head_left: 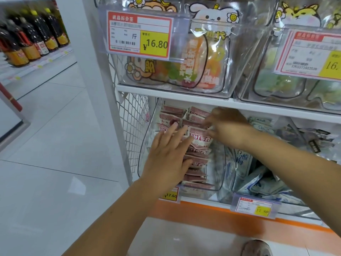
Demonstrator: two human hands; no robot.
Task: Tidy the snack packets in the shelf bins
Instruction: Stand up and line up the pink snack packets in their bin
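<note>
Packets [200, 137], red and white, stand in tight rows in a clear bin [145, 145] on the lower shelf [203, 212], near the centre of the view. The left hand [166, 156] comes in from six o'clock and lies flat on the rows at the bin's nine o'clock side. Its fingers are straight and spread, the tips touching the packet tops and holding nothing. The right hand [228, 126] reaches across from three o'clock, its forearm passing over the neighbouring bin. Its fingers and thumb curl onto the three o'clock edge of the upright packets near the back and pinch them, though blur hides the exact grip. At three o'clock of the bin a second bin holds blue packets [243, 163] in a loose heap, and further toward three o'clock lie dark packets [304, 135]. A yellow tag [171, 195] hangs on the shelf front at six o'clock of the red rows, partly behind the left wrist, and a second tag [254, 207] hangs below the blue packets. At twelve o'clock, on the shelf above, clear bins hold cartoon pouches [208, 52], with a large tag [140, 34] reading 16.80 clipped in front. White mesh [132, 117] closes the shelf's end at nine o'clock of the bin. Bottles [27, 37] with yellow caps stand at ten o'clock of the view, across a pale floor [55, 145]. A shoe [256, 248] shows at five o'clock, at the bottom edge.
</note>
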